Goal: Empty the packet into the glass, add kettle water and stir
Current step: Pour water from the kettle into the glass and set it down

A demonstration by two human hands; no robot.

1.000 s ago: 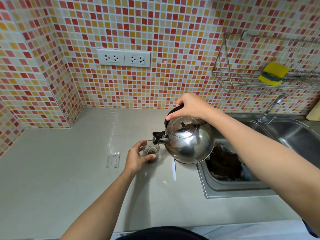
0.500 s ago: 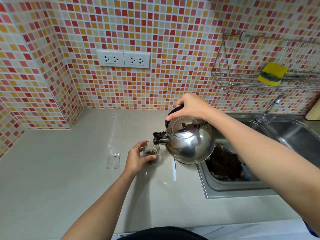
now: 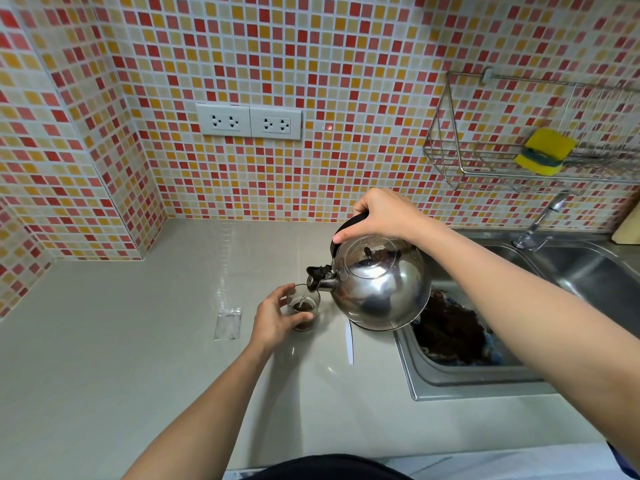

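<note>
A small clear glass [image 3: 304, 306] with dark brown liquid stands on the grey counter [image 3: 121, 358]. My left hand [image 3: 277, 317] wraps around its left side. My right hand [image 3: 384, 216] grips the black handle of a shiny steel kettle [image 3: 377, 285], which is tilted left with its spout just above the glass rim. A thin stream of water runs from the spout into the glass. An empty clear packet [image 3: 227, 323] lies flat on the counter left of the glass. A white stirrer [image 3: 349, 342] lies right of the glass, partly under the kettle.
A steel sink [image 3: 450, 386] with dark wet matter in its near basin lies to the right, with a tap [image 3: 540, 223] behind. A wire rack [image 3: 485, 168] on the tiled wall holds a yellow sponge [image 3: 545, 150]. Two sockets [image 3: 249, 121] sit on the back wall.
The kettle has tipped slightly further toward the glass, and a stream of water now shows falling into it. Both hands keep their holds.
</note>
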